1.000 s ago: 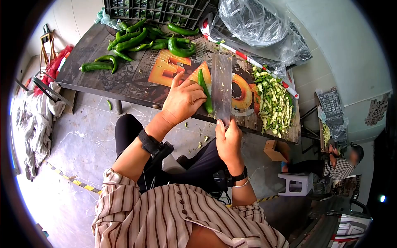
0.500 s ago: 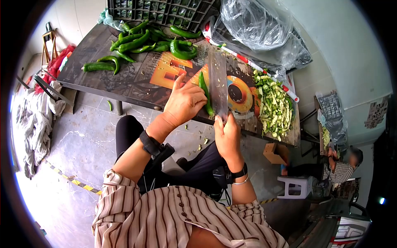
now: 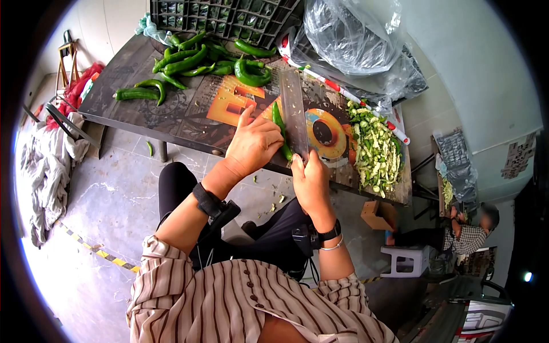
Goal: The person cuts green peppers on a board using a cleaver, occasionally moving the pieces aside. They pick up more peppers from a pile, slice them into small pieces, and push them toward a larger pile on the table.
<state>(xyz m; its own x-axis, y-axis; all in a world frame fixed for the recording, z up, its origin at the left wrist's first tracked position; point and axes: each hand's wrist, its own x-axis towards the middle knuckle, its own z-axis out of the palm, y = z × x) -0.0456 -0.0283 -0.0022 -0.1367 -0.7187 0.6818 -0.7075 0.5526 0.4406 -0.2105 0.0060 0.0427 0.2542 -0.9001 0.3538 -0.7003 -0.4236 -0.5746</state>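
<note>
My right hand [image 3: 312,184] is wrapped around the handle end of a broad-bladed knife [image 3: 294,108]. Its wide, flat blade points away from me over the table, just right of a long green pepper [image 3: 278,116]. That pepper lies lengthwise near the table's front edge. My left hand [image 3: 254,144] presses on it from the left with curled fingers, while the index finger sticks up and forward. To the right, a heap of chopped green pepper [image 3: 378,150] spreads on the tabletop. Whole green peppers [image 3: 189,62] are piled at the back left.
The patterned table [image 3: 137,111] carries a black plastic crate [image 3: 223,20] at the back and clear plastic bags [image 3: 354,37] at the back right. A red-and-white striped strip [image 3: 334,86] runs beside the bags. Beyond a grey stool [image 3: 405,260], another person [image 3: 466,237] sits.
The knife has tilted slightly to the left, its far end closer to the pepper pile, and my right hand has shifted a little left with it. My left hand stays on the pepper.
</note>
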